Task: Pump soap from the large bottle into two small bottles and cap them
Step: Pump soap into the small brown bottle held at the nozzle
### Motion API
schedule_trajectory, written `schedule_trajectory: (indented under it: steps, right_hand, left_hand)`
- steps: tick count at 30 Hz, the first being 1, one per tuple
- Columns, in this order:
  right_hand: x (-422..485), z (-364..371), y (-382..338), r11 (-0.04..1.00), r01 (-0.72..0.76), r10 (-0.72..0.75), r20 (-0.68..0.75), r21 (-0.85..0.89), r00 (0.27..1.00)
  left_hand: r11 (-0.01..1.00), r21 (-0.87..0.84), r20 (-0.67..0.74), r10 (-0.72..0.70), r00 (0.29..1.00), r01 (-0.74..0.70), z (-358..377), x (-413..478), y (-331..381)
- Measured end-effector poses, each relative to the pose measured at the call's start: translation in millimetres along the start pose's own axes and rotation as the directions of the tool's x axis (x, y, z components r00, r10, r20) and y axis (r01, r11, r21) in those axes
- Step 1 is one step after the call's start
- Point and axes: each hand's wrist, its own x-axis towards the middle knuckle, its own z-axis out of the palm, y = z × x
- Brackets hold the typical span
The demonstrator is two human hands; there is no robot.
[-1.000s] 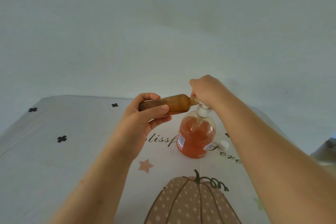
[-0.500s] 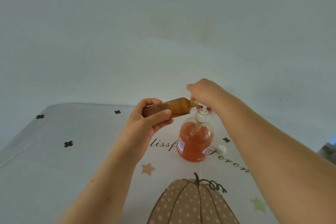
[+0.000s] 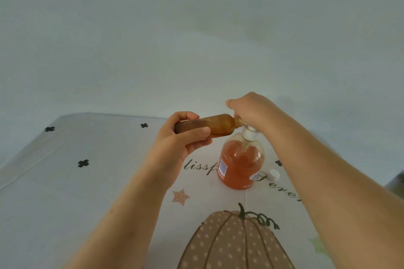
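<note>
Broadly, a desk [image 3: 54, 192] fills the lower half of the frame under a pale cloth printed with small black crosses, script lettering, a star and a large dotted pumpkin [image 3: 231, 244] at bottom centre. A plain wall takes up the upper half.

Just right of centre, the large bottle [image 3: 240, 164] stands upright on the cloth beyond the pumpkin. It is clear and round-shouldered, with a label on its left side. Orange soap fills it nearly to the shoulder, and the dip tube shows through the liquid below a white collar.

The right hand [image 3: 251, 109] arches over the pump head [image 3: 249, 134] from above with fingers bent down around it, hiding the nozzle. The left hand [image 3: 181, 144], left of the bottle, grips the base end of the small bottle [image 3: 209, 125], with the thumb across the near side and fingers wrapped over the top.

That small bottle is held in the air, lying almost level. It is a slim amber-brown tube whose narrow neck points right and disappears under the right hand at the pump. Its wall is cloudy, so I cannot tell how much soap is inside.

A small white cap [image 3: 274, 174] lies on the desk just right of the large bottle, not touching it.
</note>
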Motion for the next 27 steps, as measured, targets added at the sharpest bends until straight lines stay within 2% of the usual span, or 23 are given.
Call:
schedule_trajectory:
  steps: [9, 19, 27]
  right_hand:
    - [2.3, 3.6, 4.2, 0.999, 0.022, -0.019, -0.054, 0.043, 0.998]
    - [-6.6, -12.6, -4.2, 1.000, 0.006, -0.004, -0.074, 0.014, 0.997]
    - [-5.9, -9.8, -2.4, 0.998, 0.003, 0.002, -0.066, 0.068, 0.998]
  left_hand:
    - [1.000, -0.002, 0.013, 0.009, 1.000, -0.008, 0.1, -0.6, 0.5]
    - [0.998, -0.046, 0.031, 0.035, 0.999, -0.034, 4.8, -5.1, 4.4]
    - [0.999, -0.046, 0.026, 0.029, 0.999, -0.028, 3.4, -4.9, 4.3]
